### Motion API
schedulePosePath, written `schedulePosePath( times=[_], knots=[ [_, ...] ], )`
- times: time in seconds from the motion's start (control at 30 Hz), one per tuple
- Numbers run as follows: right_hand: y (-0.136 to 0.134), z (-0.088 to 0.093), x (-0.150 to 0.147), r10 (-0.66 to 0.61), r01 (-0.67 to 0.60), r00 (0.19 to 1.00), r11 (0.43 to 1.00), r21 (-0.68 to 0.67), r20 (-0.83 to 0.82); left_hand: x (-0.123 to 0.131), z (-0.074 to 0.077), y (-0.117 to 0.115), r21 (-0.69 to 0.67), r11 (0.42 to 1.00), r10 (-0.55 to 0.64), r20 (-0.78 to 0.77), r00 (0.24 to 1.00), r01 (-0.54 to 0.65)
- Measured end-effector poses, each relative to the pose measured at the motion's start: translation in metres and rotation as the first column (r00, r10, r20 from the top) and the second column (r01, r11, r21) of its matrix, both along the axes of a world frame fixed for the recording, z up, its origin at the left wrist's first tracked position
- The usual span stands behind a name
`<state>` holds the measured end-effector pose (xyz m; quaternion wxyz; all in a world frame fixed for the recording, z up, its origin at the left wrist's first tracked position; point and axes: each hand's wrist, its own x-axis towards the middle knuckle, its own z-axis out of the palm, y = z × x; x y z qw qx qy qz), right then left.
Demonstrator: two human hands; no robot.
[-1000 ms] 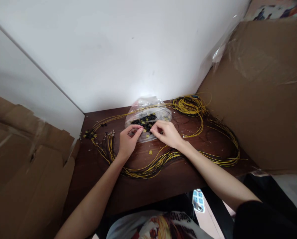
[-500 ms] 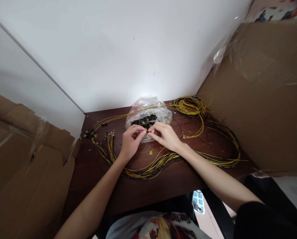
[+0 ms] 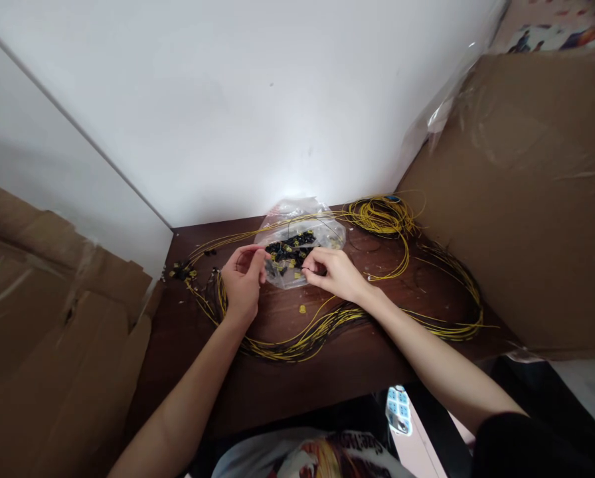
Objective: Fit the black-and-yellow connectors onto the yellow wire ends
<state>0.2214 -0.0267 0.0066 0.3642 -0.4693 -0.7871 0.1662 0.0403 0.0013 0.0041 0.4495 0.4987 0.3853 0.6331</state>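
Observation:
Between my two hands lies a clear plastic bag holding many small black and yellow connector pieces. My left hand, at the bag's left edge, has thumb and fingers pressed together; what is pinched there is too small to make out. At the bag's right side my right hand is closed in a pinch, with a small dark thing at its fingertips that I cannot name. A bundle of yellow and black wires curves across the table in front of the bag, passing by both forearms.
A coil of yellow wire sits at the back right of the brown table. Wire ends with small connectors lie at the left. One loose yellow piece is near the bag. Cardboard walls off the right side, more cardboard the left.
My hands, which met over the bag, have drawn apart. The left has moved left and the right slightly right, uncovering more of the small pieces.

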Motion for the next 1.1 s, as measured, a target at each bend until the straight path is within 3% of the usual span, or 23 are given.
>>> schedulePosePath(
  times=[0.2,0.3,0.47,0.57,0.67,0.8,0.93,1.1],
  knots=[
    [0.001,0.004,0.004,-0.032,0.039,0.991,0.998,0.051,-0.131,-0.009,0.005,0.003,0.131,0.987,0.116,-0.141,0.983,-0.098],
    [0.002,0.007,0.008,-0.105,0.120,0.967,0.991,0.052,-0.234,-0.014,0.008,0.005,0.239,0.954,0.230,-0.191,0.954,-0.182],
    [0.008,0.006,0.016,-0.241,0.227,0.830,0.970,-0.089,-0.504,-0.023,0.014,0.003,0.404,0.842,0.494,-0.312,0.811,-0.357],
    [0.010,0.006,0.018,-0.250,0.185,0.766,0.968,-0.170,-0.592,-0.023,0.017,-0.002,0.534,0.786,0.558,-0.393,0.731,-0.312],
    [0.009,0.008,0.015,-0.202,0.090,0.743,0.975,-0.203,-0.639,-0.017,0.017,-0.009,0.565,0.820,0.417,-0.476,0.774,-0.094],
    [0.004,0.012,0.006,-0.135,-0.035,0.734,0.971,-0.236,-0.666,-0.004,0.011,-0.016,0.461,0.875,0.161,-0.568,0.807,0.150],
    [-0.001,0.009,-0.004,-0.048,-0.167,0.754,0.951,-0.261,-0.655,0.005,0.003,-0.018,0.393,0.891,0.040,-0.568,0.822,0.228],
    [-0.004,0.003,-0.012,-0.005,-0.209,0.784,0.940,-0.272,-0.620,0.007,-0.002,-0.017,0.420,0.880,0.041,-0.533,0.845,0.222]
  ],
)
